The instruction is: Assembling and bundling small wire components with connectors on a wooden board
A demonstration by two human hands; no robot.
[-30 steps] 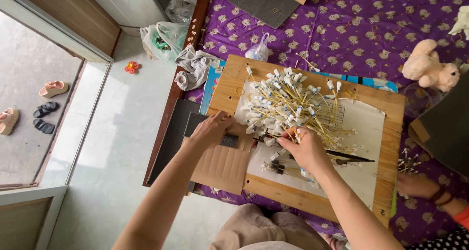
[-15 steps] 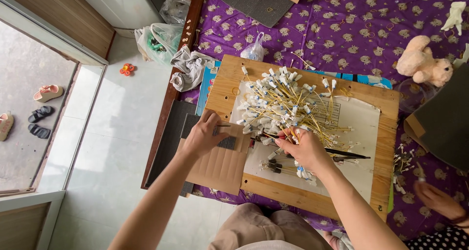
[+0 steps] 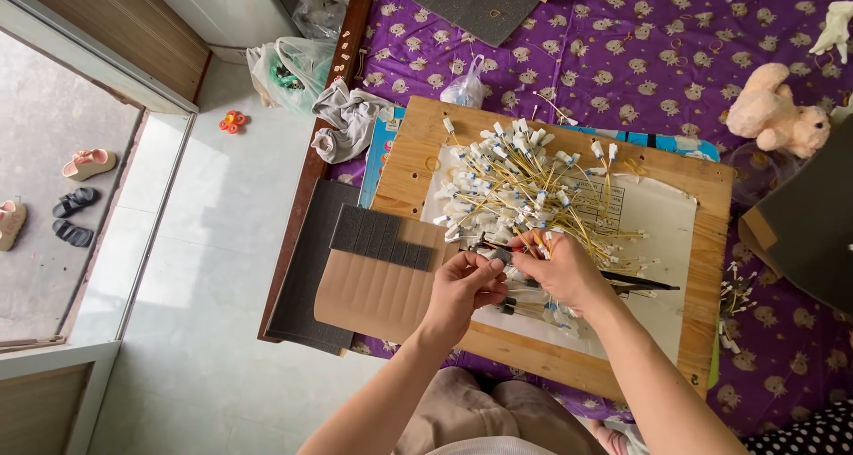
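A heap of yellow wires (image 3: 524, 188) with white end plugs lies on a white sheet (image 3: 662, 224) on a wooden board (image 3: 404, 157). My right hand (image 3: 569, 273) pinches a few of the wires at the heap's near edge. My left hand (image 3: 466, 288) is curled right beside it, fingertips closed on a wire end with a small dark piece. The two hands almost touch. A cardboard piece (image 3: 373, 291) topped with dark foam strips lies just left of my left hand. A black pointed tool (image 3: 644, 284) lies on the sheet behind my right hand.
The board sits on a purple patterned cloth (image 3: 622, 55). A plush toy (image 3: 782, 117) is at the far right, and plastic bags (image 3: 293, 64) and a grey rag (image 3: 351, 122) at the far left. A dark mat (image 3: 302, 277) overhangs the pale floor. Sandals (image 3: 75, 206) lie outside.
My left hand left the cardboard piece and moved right to meet my right hand at the wires. The view shifted slightly.
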